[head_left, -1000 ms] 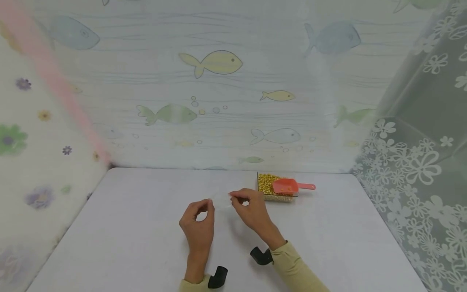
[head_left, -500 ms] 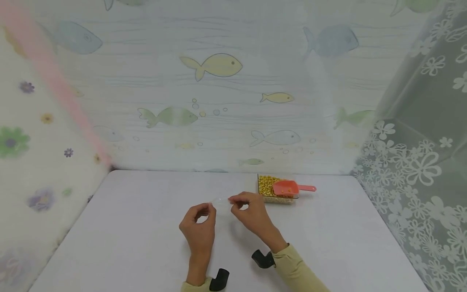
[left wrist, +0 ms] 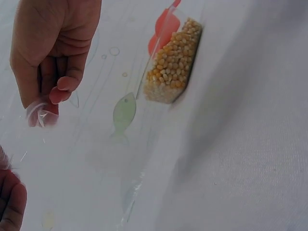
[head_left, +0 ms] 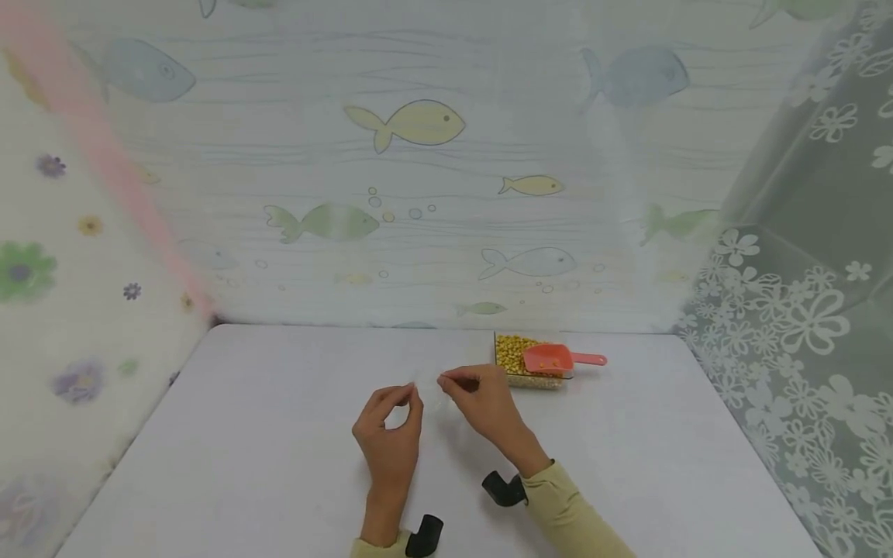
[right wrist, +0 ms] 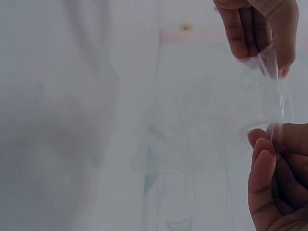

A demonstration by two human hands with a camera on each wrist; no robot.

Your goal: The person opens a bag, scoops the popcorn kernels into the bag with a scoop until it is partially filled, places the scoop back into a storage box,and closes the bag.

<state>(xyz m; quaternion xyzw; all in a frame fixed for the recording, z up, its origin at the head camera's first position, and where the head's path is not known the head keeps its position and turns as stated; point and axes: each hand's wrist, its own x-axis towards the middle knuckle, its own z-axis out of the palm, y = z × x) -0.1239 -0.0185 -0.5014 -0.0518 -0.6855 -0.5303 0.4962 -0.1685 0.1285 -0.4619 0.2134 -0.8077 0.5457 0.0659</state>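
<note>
Between your left hand (head_left: pixel 389 434) and right hand (head_left: pixel 484 403) you pinch a clear plastic bag (right wrist: pixel 269 101), thin, glossy and crinkled. The table (head_left: pixel 279 434) under them looks matt and smooth. At 1 o'clock, the coral scoop (head_left: pixel 554 358) is smooth plastic, resting on a transparent plastic box (head_left: pixel 519 364) of dry, matt corn kernels (left wrist: pixel 174 60).

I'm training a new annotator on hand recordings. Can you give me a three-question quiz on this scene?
1. True or false: both hands pinch the clear plastic bag.
2. Where does the pink scoop lie? A) flat on the table B) on the tray of corn kernels C) in the right hand
3. Fill in: the tray stands on the far side of the white ____.

Key: 1 true: the left hand has a grip on it too. 2 B. 3 table.
</note>
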